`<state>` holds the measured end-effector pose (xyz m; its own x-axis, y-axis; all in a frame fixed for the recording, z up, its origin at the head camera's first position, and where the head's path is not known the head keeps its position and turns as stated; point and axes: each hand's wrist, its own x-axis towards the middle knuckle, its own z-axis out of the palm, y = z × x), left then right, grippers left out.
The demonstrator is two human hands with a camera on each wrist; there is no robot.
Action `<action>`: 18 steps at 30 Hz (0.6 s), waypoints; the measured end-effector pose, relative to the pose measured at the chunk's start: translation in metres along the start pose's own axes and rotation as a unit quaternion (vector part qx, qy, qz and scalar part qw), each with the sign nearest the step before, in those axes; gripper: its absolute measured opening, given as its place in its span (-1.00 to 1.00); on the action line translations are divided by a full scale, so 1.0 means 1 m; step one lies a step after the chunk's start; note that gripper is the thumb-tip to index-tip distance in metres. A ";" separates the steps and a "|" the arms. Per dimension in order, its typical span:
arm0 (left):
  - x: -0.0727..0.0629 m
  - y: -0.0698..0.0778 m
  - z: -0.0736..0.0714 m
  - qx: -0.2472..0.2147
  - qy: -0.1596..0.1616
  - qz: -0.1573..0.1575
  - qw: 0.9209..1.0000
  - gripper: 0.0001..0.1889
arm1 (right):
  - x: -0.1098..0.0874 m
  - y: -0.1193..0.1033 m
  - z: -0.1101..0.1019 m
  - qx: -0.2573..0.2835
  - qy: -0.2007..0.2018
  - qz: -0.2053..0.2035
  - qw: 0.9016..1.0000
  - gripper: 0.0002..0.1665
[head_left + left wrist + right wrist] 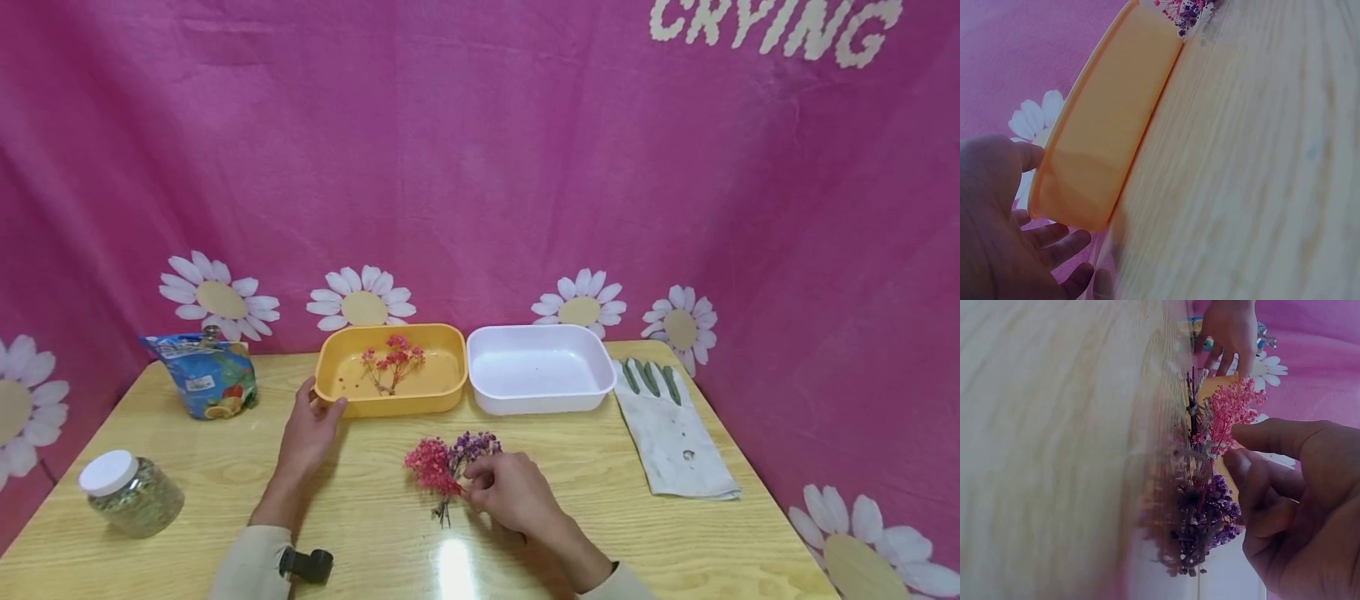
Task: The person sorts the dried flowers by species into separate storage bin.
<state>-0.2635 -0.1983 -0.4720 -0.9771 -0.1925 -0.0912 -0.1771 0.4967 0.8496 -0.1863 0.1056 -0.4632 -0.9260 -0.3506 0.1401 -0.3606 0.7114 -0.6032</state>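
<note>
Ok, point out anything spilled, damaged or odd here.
A few red specks lie loose in the yellow tray, apart from the red sprig, like shed bits. The pale cloth at right has a dark mark; hole or stain, I can't tell.

Head camera looks forward-down; close, sideways-tilted wrist views share the yellow tray (1107,112)

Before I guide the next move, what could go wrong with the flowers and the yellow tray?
Tangling: the right hand pinches a pink dried-flower sprig where it crowds a purple dried-flower sprig, so lifting one might drag the other.
Shedding: small pink bits already lie in the yellow rectangular plastic tray, so handling could drop more.
Sliding: the left hand touches that tray's corner, so a push might shift it against the white rectangular plastic tray.
</note>
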 end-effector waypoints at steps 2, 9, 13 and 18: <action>0.000 0.000 0.001 0.001 0.002 0.001 1.000 -0.19 | -0.001 0.000 0.000 -0.009 -0.002 0.004 1.000 -0.76; -0.001 -0.001 0.000 0.001 0.003 0.002 1.000 -0.19 | -0.002 0.002 0.003 -0.029 -0.014 0.004 0.999 -0.77; 0.000 -0.002 0.001 0.000 0.004 0.007 1.000 -0.19 | -0.002 0.004 0.004 -0.030 -0.025 0.006 0.999 -0.75; 0.000 -0.001 0.001 0.000 0.003 0.001 1.000 -0.20 | -0.001 0.006 0.005 -0.011 -0.035 0.001 0.999 -0.73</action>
<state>-0.2637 -0.1976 -0.4731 -0.9768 -0.1962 -0.0858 -0.1746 0.4977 0.8496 -0.1872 0.1072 -0.4707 -0.9167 -0.3908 0.0833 -0.3623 0.7250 -0.5858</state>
